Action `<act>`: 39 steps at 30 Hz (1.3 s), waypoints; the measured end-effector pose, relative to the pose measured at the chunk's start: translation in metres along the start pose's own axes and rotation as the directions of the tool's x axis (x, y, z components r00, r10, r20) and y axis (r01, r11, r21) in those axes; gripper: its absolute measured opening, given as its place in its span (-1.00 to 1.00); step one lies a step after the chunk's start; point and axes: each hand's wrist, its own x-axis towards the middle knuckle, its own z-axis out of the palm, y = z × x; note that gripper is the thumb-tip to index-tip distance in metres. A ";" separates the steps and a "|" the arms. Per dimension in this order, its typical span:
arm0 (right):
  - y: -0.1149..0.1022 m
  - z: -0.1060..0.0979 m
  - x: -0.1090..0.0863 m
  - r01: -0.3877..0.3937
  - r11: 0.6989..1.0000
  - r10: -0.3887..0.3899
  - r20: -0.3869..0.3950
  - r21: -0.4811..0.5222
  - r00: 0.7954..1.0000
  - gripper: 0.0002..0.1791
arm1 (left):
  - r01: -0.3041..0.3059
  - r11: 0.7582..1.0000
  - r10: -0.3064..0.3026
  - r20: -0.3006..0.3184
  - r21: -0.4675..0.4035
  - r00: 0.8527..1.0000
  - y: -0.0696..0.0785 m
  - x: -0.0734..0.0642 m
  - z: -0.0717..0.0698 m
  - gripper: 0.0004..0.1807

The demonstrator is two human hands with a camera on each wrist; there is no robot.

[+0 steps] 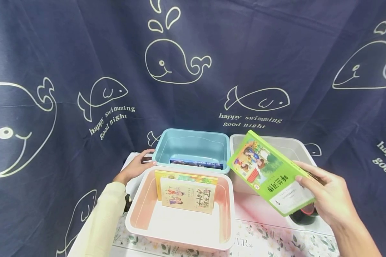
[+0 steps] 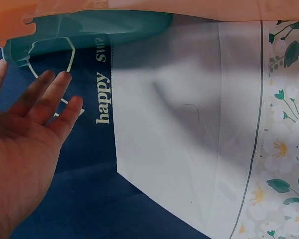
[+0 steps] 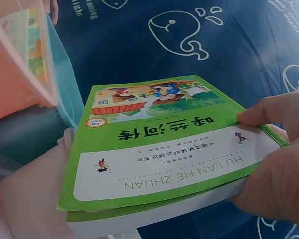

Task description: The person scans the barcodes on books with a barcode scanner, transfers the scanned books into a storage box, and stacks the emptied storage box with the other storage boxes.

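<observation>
Right fingers (image 3: 269,110) grip green book (image 3: 157,132), edges clear of pink bin (image 1: 143,208)

navy curtain (image 1: 193,103) behind a pale bench (image 1: 251,214)
the curtain hangs in folds, with white outlined whales (image 1: 177,64), fish (image 1: 260,100) and "happy swimming good night" lettering (image 1: 251,121); white flowers (image 2: 280,148) and green leaves (image 2: 292,54) pattern part of the bench.

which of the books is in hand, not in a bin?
The green book, gripped in the right hand. The others are in bins: the yellow book and cream book in the pink bin, the blue book in the teal bin.
</observation>
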 end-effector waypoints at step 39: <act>0.021 0.156 0.162 0.071 0.984 -0.059 0.077 -0.163 0.995 -0.49 | 0.016 1.000 -0.016 -0.010 -0.019 1.000 -0.003 0.001 0.001 -0.29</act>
